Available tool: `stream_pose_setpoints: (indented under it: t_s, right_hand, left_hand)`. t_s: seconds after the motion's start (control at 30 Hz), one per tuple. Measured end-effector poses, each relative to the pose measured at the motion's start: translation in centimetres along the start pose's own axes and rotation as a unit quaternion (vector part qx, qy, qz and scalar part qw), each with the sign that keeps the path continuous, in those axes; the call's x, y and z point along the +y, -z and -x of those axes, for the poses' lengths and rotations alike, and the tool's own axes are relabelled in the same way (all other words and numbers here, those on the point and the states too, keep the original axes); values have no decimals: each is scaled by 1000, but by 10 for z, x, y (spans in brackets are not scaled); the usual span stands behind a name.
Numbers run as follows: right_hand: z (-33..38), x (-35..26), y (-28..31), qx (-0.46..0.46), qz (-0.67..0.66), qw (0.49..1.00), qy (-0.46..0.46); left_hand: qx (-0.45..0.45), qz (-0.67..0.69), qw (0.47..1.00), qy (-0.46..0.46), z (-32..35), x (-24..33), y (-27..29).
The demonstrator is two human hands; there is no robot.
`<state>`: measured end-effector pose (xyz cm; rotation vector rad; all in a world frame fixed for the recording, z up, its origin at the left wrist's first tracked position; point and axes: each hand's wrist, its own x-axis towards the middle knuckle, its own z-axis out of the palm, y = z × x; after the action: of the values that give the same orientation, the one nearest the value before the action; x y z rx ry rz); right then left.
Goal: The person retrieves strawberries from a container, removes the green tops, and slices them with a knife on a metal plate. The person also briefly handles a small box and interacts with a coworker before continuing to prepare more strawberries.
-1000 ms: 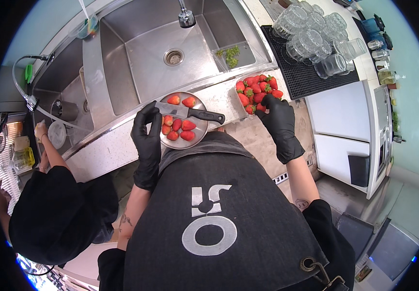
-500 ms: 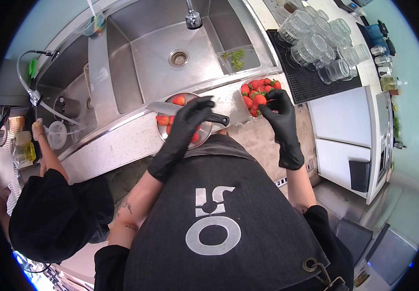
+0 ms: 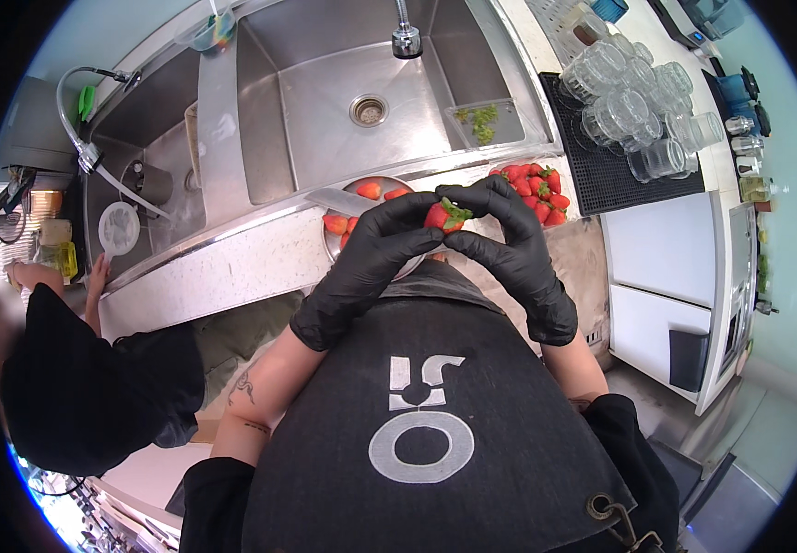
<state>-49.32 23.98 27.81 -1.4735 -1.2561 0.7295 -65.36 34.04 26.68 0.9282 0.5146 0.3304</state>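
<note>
Both black-gloved hands are meeting over the counter edge: the left hand [image 3: 372, 258] and right hand [image 3: 509, 249] are pinching one strawberry [image 3: 443, 216] between their fingertips, just above the metal bowl [image 3: 348, 241] of cut strawberries, with the strawberry pile [image 3: 537, 189] lying right.

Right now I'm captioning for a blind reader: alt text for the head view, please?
Two black-gloved hands, left hand and right hand, hold one strawberry above a metal bowl of strawberries beside a steel sink.
</note>
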Motion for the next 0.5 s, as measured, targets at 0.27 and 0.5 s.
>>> stream_pose_setpoints:
  t_s: [0.27, 0.5]
  right_hand:
    - [-8, 8, -6, -10, -124, 992, -35]
    - [-14, 5, -14, -3, -162, 985, -64]
  left_hand:
    - [11, -29, 999, -5, 1, -4, 13]
    - [21, -27, 998, -51, 2, 1, 8]
